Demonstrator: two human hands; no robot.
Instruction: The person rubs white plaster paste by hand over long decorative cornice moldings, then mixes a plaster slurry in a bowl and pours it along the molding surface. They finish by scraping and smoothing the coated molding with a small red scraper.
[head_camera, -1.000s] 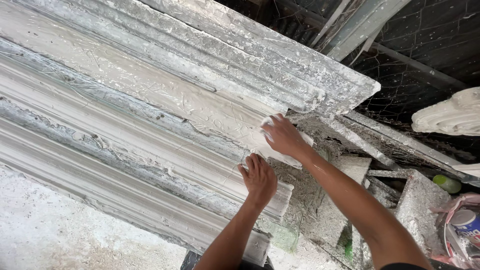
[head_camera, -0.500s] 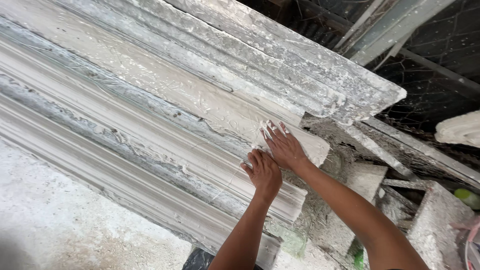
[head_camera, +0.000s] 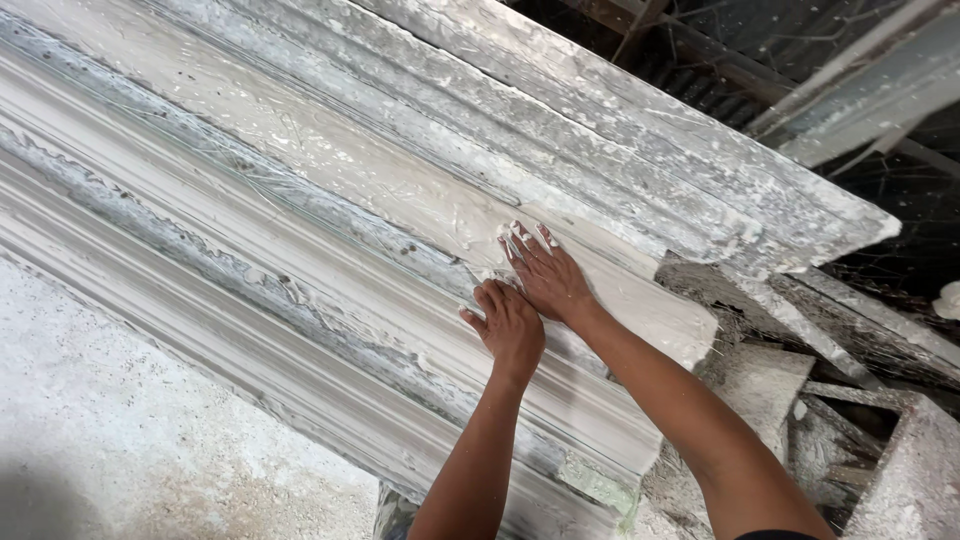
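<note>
**Two hands pressed flat on wet plaster moulding**

The long white plaster cornice moulding (head_camera: 330, 190), stepped in profile and smeared with wet grey-white plaster, lies across the frame from far left to near right, resting on a similar stepped length of moulding (head_camera: 250, 330) below it. The right hand (head_camera: 545, 275) lies open and flat on its smooth face, fingers spread and tipped with plaster. The left hand (head_camera: 510, 325) sits just beside and nearer, touching the right hand, palm down with fingers loosely curled against the surface; it grips nothing.

By its look the piece is heavy, stiff and brittle: it would likely snap if lifted by one end, and the fresh coat seems slick and easily marked. The dry underside edges look the safer hold, with support spread along the length.

Further right lie broken plaster chunks (head_camera: 760, 385), and beyond them a dark wire mesh (head_camera: 880, 60).
</note>
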